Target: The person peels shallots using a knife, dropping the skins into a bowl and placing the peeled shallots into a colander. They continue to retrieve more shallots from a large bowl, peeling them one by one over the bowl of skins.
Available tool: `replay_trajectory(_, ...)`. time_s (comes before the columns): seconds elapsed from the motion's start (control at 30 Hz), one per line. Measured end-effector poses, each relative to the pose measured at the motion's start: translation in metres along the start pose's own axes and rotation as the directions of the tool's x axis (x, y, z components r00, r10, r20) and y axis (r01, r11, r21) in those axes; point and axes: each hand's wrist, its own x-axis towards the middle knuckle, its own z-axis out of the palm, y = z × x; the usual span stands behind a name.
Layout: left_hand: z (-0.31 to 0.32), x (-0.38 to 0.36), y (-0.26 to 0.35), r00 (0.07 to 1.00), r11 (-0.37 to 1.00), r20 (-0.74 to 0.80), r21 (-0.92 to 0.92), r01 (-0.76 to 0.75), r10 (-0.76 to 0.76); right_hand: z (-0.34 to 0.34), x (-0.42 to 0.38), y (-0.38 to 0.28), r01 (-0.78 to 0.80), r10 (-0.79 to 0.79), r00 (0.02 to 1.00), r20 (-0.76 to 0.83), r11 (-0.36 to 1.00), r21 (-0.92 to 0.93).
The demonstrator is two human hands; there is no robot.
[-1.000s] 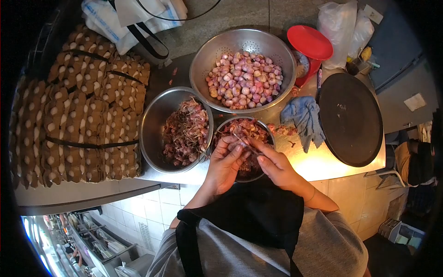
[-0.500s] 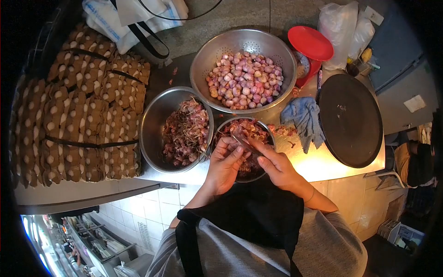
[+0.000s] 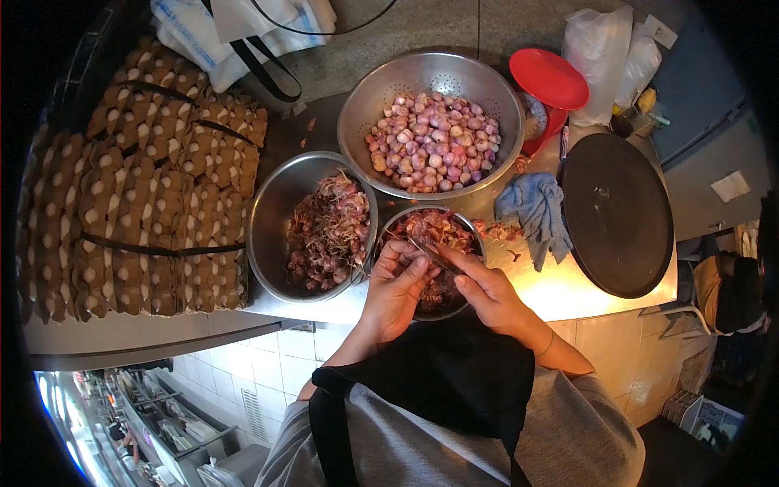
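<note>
My right hand [image 3: 488, 290] is closed round a small knife [image 3: 435, 256], its blade angled up and left toward the other hand. My left hand [image 3: 396, 286] has its fingers curled in a pinch by the blade; whatever lies in them is hidden. Both hands are over a small metal bowl [image 3: 477, 230] of reddish shallot skins [image 3: 430, 221]. Left of it, a larger metal bowl [image 3: 261, 261] holds unpeeled shallots [image 3: 329, 231] with dry roots. Behind stands a wide metal colander [image 3: 350, 154] full of peeled pink-purple shallots [image 3: 436, 142].
Stacked egg trays [image 3: 134, 215] bound with black straps stand at left. A blue cloth [image 3: 531, 213], a round black tray [image 3: 618, 215] and a red scale [image 3: 550, 85] lie to the right. Plastic bags [image 3: 599, 61] are at the back. Loose skins litter the metal table [image 3: 535, 288].
The whole view has shifted very slightly. Both hands and the knife keep nearly the same pose over the small bowl.
</note>
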Motion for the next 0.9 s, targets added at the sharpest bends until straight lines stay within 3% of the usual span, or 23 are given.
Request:
replay_trajectory(0.1, 0.001, -0.001, 0.001, 1.0, 1.0, 0.02, 0.001, -0.011, 0.011, -0.002, -0.001, -0.002, 0.002, -0.003, 1.0, -0.001, 0.995, -0.099)
replay_trajectory(0.27, -0.002, -0.002, 0.001, 0.997, 1.0, 0.074, 0.029, 0.0, -0.002, -0.002, 0.002, 0.0, -0.1, 0.102, 0.995, -0.011, 0.986, 0.137)
replay_trajectory(0.5, 0.004, -0.007, 0.007, 0.988, 0.997, 0.137, -0.025, 0.069, -0.065, -0.011, 0.007, 0.014, -0.029, 0.025, 0.991, -0.129, 0.999, -0.03)
replay_trajectory(0.6, 0.006, -0.006, 0.008, 0.995, 0.997, 0.071, 0.009, 0.071, -0.071, -0.007, 0.004, 0.007, -0.056, 0.063, 0.996, -0.069, 0.993, 0.109)
replay_trajectory(0.67, 0.003, -0.005, 0.006, 0.995, 0.998, 0.076, 0.019, 0.055, -0.057, -0.005, 0.002, -0.002, -0.157, 0.163, 0.987, -0.007, 0.958, 0.24)
replay_trajectory(0.73, 0.001, -0.005, 0.004, 0.997, 0.999, 0.062, 0.02, 0.036, -0.037, -0.003, 0.001, -0.008, -0.179, 0.176, 0.984, 0.035, 0.953, 0.245)
replay_trajectory(0.9, 0.006, -0.005, 0.002, 1.0, 0.999, -0.002, 0.032, -0.01, 0.01, 0.005, 0.0, -0.002, 0.097, -0.097, 0.995, 0.001, 0.99, -0.103)
